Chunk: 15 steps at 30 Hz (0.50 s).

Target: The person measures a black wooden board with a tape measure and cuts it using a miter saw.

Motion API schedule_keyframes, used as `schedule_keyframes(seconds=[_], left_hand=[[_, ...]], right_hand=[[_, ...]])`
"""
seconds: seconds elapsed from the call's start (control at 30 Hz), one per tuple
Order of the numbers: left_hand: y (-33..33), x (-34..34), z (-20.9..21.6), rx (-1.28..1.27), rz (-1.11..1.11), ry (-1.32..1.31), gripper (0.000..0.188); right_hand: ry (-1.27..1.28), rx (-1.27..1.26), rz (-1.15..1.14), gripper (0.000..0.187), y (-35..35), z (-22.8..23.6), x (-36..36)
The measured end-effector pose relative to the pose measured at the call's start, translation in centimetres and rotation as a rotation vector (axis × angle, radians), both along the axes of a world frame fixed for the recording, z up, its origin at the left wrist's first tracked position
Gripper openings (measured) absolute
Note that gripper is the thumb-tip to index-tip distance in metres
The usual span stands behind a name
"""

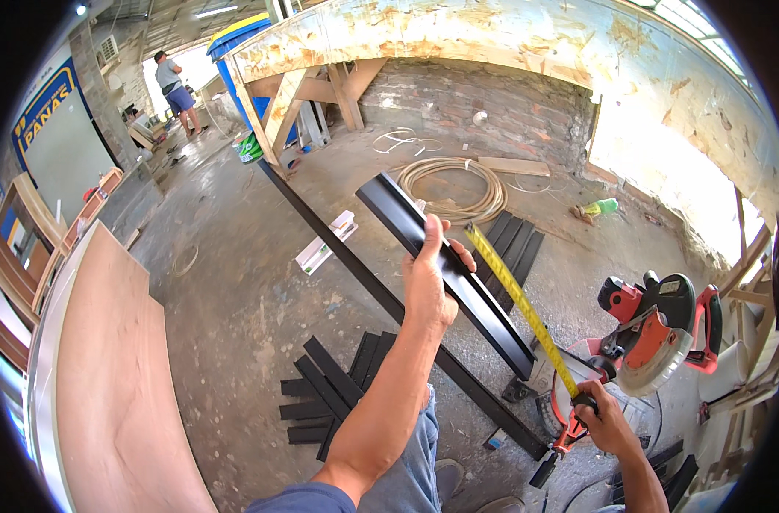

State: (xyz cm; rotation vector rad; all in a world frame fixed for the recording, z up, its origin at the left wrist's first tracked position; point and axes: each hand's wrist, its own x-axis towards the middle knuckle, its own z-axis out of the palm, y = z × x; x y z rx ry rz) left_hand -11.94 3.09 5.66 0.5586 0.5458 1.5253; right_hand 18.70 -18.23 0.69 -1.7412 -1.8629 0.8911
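Note:
My left hand (pixel 430 286) is closed around a short black channel strip (pixel 485 315), held up at a slant above the floor. In my right hand (pixel 607 421) is a tape measure (pixel 587 402), its case mostly hidden by the fingers. Its yellow blade (pixel 526 309) is pulled out and runs up alongside the strip, apart from it, with the free end near my left hand. Below, a long black bar (pixel 338 248) crosses the floor and reaches the base of an orange and black miter saw (pixel 656 329), just beyond my right hand.
Several cut black strips (pixel 325 385) lie piled by my left forearm, with more strips (pixel 522 252) beyond the tape. A coiled hose (pixel 483 205), a white package (pixel 328 242) and a plastic bottle (pixel 596 208) are on the floor. A wooden panel (pixel 107 376) stands left. Another person (pixel 176 90) stands far off.

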Motion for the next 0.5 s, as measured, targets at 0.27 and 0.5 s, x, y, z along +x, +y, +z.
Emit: schedule_keyframes(seconds=[0.27, 0.5], left_hand=[[-2.6, 2.4, 1.1, 0.011, -0.151, -0.082, 0.086], [-3.3, 3.8, 0.5, 0.105, -0.257, -0.143, 0.089]], right_hand=[[0.061, 0.086, 0.009, 0.037, 1.7, 3.4, -3.3], [0.042, 0.124, 0.071, 0.037, 1.8, 3.9, -4.0]])
